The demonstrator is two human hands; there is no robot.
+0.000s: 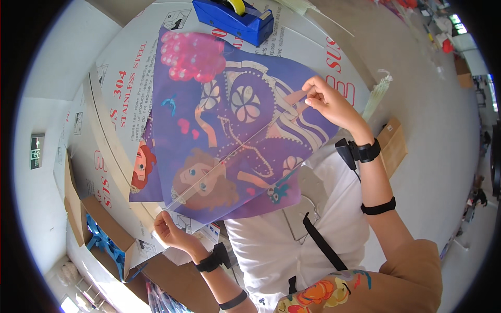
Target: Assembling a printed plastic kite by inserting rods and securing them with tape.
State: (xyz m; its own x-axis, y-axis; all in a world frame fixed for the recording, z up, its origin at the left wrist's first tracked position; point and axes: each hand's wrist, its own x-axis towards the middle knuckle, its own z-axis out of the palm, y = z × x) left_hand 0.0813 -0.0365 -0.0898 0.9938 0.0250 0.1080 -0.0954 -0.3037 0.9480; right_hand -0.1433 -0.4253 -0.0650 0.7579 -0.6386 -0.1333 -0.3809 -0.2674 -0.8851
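Observation:
A large, glossy purple printed plastic sheet [245,104] spreads in front of me, showing a cartoon figure in a gown and a bunch of pink balloons. A pale straight line, a crease or a film's edge, crosses it diagonally between my hands. My left hand [177,237] is closed in a pinch at its near left corner, where a see-through flap shows. Over its right side, my right hand [334,107] has thumb and forefinger pinched together on it. Another printed piece [142,167] with a red-haired figure peeks out under its left edge.
Beneath lies a board wrapped in white printed film [117,104]. A blue tape dispenser [255,26] with yellow tape stands at the far edge. An open carton [107,235] with blue items is at lower left, a cardboard box [392,141] on the floor at right.

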